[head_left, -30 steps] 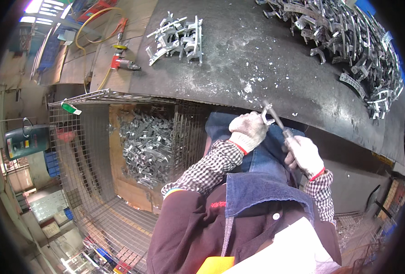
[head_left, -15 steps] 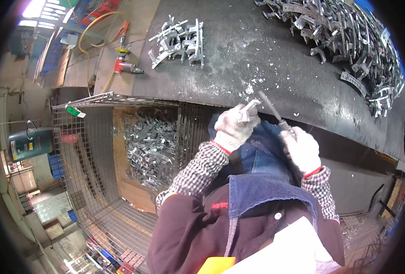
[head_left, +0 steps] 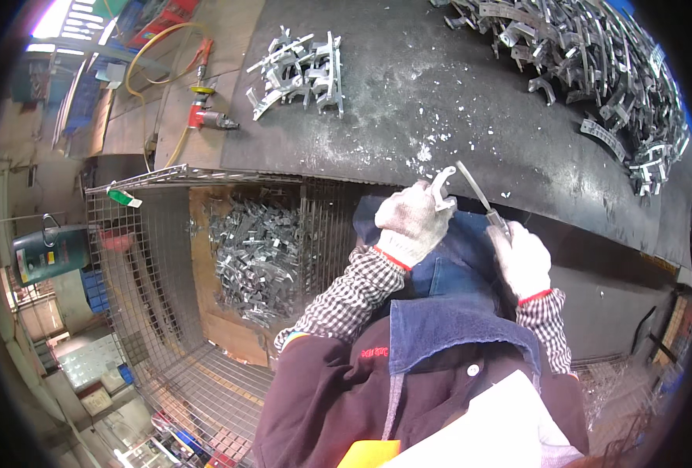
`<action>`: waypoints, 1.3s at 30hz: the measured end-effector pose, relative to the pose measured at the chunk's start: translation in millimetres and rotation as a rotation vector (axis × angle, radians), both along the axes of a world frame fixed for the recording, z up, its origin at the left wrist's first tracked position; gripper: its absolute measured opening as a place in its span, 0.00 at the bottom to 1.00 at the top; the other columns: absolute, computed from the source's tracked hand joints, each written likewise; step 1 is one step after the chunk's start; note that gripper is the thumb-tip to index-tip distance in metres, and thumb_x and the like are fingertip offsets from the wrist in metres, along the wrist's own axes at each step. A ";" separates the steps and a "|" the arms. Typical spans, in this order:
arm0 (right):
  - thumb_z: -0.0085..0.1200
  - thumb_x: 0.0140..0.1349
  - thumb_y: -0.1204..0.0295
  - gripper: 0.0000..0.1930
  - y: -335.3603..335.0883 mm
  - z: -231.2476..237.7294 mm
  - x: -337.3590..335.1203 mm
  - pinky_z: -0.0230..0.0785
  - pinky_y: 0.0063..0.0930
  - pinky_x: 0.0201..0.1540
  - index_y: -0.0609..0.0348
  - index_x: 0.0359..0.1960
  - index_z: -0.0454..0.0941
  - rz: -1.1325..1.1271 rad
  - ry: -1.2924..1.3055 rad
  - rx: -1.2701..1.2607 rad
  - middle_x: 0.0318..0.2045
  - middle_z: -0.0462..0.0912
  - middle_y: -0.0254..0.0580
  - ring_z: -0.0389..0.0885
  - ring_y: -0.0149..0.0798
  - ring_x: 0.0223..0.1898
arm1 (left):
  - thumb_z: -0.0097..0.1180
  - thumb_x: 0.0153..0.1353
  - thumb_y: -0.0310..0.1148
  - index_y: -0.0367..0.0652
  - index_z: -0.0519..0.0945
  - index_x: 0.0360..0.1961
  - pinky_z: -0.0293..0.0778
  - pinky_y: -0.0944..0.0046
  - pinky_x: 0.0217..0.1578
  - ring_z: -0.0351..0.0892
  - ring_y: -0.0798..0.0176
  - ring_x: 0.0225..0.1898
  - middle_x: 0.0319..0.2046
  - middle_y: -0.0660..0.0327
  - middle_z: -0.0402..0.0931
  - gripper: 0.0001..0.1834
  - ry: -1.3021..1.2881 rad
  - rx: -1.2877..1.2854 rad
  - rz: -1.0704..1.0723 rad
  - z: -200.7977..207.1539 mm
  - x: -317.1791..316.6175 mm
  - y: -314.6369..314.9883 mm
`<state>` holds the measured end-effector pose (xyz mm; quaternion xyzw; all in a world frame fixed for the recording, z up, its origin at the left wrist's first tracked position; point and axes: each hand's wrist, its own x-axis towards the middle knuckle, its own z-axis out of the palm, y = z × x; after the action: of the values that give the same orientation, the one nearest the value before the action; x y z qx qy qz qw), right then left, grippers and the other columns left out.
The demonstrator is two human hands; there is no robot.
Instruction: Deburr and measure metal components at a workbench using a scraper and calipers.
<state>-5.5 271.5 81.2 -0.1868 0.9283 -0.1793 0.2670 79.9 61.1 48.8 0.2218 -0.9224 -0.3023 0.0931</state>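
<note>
My left hand [head_left: 413, 221], in a white glove, is closed round a small curved metal bracket [head_left: 443, 187] at the near edge of the dark table. The bracket's forked, silvery end sticks out past my fingers. In my gloved right hand [head_left: 522, 257] I grip a hand file [head_left: 473, 187] by its handle; its long thin blade slants up and left. The file's tip is close to the bracket, with a small gap between them. White shavings [head_left: 424, 152] lie scattered on the tabletop just beyond both hands.
A small group of metal brackets [head_left: 299, 74] lies at the table's far left, and a large heap of brackets [head_left: 588, 70] at the far right. A red air tool [head_left: 205, 117] with a yellow hose rests left. A wire cage [head_left: 147, 257] holding more brackets [head_left: 256, 253] stands left of me.
The bracket has been turned in my left hand, so its forked end now shows upright. My left hand has shifted slightly right; the file has moved a little right and down.
</note>
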 end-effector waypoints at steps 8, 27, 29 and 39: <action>0.58 0.70 0.48 0.21 10.6 -14.4 21.9 0.78 0.52 0.40 0.54 0.47 0.83 0.143 0.128 0.039 0.32 0.87 0.51 0.87 0.57 0.36 | 0.65 0.62 0.43 0.52 0.84 0.48 0.84 0.52 0.33 0.88 0.49 0.32 0.33 0.57 0.83 0.15 -0.050 -0.202 -0.110 0.0 -0.9 11.0; 0.59 0.70 0.49 0.20 -0.9 -13.6 1.1 0.76 0.53 0.38 0.55 0.42 0.83 0.042 0.085 -0.072 0.29 0.86 0.52 0.85 0.60 0.35 | 0.68 0.63 0.36 0.40 0.87 0.43 0.84 0.61 0.34 0.87 0.61 0.30 0.36 0.55 0.88 0.12 0.074 0.482 0.012 30.7 -2.8 -1.3; 0.57 0.73 0.50 0.21 7.6 -20.0 -6.3 0.78 0.42 0.33 0.57 0.43 0.83 0.039 0.152 -0.086 0.25 0.86 0.47 0.87 0.46 0.27 | 0.70 0.62 0.33 0.36 0.89 0.41 0.81 0.65 0.34 0.84 0.70 0.29 0.31 0.57 0.88 0.12 0.034 0.849 0.196 0.3 -4.4 -31.3; 0.57 0.74 0.55 0.19 30.9 -27.0 0.3 0.78 0.27 0.26 0.61 0.45 0.83 -0.131 -0.123 -0.221 0.22 0.84 0.40 0.84 0.31 0.21 | 0.77 0.48 0.35 0.57 0.72 0.69 0.81 0.50 0.55 0.79 0.44 0.56 0.62 0.57 0.72 0.44 -0.333 -0.410 -0.388 42.8 -18.5 -68.2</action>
<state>-5.2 302.4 54.2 -0.1425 0.8951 -0.3085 0.2887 61.4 -7.0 91.6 0.0651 -0.9916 -0.0819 -0.0757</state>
